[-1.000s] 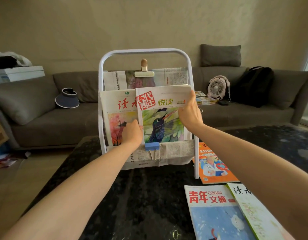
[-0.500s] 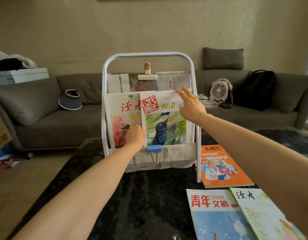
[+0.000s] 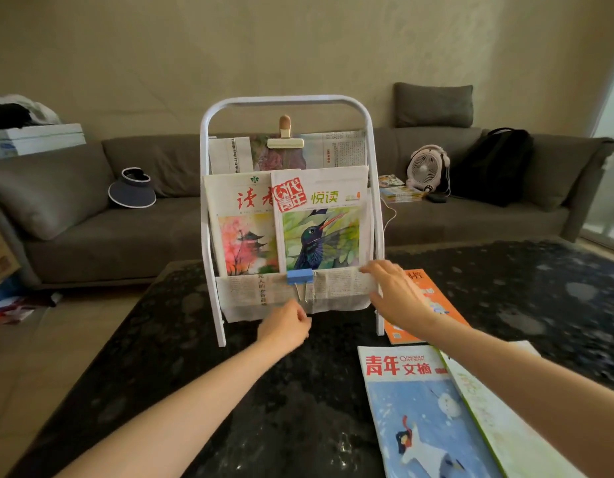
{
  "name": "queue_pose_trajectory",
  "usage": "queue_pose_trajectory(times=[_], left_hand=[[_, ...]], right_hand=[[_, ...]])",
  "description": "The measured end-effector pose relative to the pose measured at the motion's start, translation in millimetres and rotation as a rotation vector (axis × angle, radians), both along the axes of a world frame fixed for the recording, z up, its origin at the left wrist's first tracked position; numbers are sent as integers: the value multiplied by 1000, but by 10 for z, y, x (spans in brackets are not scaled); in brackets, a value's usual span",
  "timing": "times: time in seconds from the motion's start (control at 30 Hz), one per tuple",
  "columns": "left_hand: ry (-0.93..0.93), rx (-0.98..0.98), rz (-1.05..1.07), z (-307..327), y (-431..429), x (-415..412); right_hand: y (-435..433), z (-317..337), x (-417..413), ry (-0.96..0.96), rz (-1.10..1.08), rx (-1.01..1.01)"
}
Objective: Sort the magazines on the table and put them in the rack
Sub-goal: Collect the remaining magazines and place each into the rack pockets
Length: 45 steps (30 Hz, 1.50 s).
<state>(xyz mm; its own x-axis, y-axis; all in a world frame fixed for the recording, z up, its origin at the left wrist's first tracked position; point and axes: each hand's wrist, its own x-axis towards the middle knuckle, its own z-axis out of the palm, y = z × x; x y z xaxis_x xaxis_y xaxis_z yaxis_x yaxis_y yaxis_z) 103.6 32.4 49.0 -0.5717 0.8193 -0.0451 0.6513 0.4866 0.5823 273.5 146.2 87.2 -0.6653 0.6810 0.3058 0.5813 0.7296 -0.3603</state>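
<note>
A white tube-frame magazine rack [image 3: 285,101] stands upright on the dark marbled table [image 3: 229,391]. Its front pocket is a sling of folded newspaper [image 3: 250,291], pinched at the middle by a blue binder clip [image 3: 299,276]. Two magazines stand side by side in it. On the left is one with red "读者" lettering over a pagoda among pink blossoms [image 3: 243,232]. Overlapping its right edge is one with a red "时代青年" stamp, green "悦读" and a hummingbird painting [image 3: 321,232]. Behind them, a cream clip [image 3: 285,141] holds more newspaper across the upper tier.

The left hand [image 3: 285,327] hovers just below the sling, fingers loosely curled around nothing. The right hand [image 3: 395,294] is relaxed and spread in front of the rack's right leg and holds nothing. Its fingertips are at the sling's upper right corner, but blur hides whether they touch.

Three magazines lie flat on the table. An orange one [image 3: 433,301] is partly under the right hand. A blue one headed "青年文摘" [image 3: 412,408] is nearer. A pale green one [image 3: 505,432] overlaps the blue one's right edge.

On the grey sofa [image 3: 126,243] behind are a visor cap [image 3: 133,188], a small fan [image 3: 426,167], a black backpack [image 3: 491,163] and a magazine stack [image 3: 398,191].
</note>
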Motion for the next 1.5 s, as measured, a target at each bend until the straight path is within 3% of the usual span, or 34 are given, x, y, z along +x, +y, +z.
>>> queue_pose_trajectory(times=[0.13,0.3,0.5,0.67,0.8,0.9,1.1,1.33,1.5], left_hand=[[-399,-128,10,-328,-204,476],[-804,-115,59,-468,-206,895],[-960,-36,187,-533,-9,1197],[-971,-83,158,-514,37,1302],[-807,-234,-111,-539,-18,1439],[-718,-188,-155,-569,-53,1446],[-613,-106,-105,-555,-142,1250],[-579,-32,-126,-606,-454,792],[-616,119,-171,-532,-690,524]], right_hand=[[-82,-547,393,-238,-75,-152],[-160,-1062,765,-423,-98,-222],[-197,-1384,948,-455,-14,-226],[-173,-1336,920,-425,-43,-200],[-172,-1362,922,-427,-61,-185],[-173,-1348,910,-391,-84,-200],[-140,-1223,968,-183,-227,-182],[-126,-1154,913,31,-288,-366],[-207,-1023,674,313,-319,-413]])
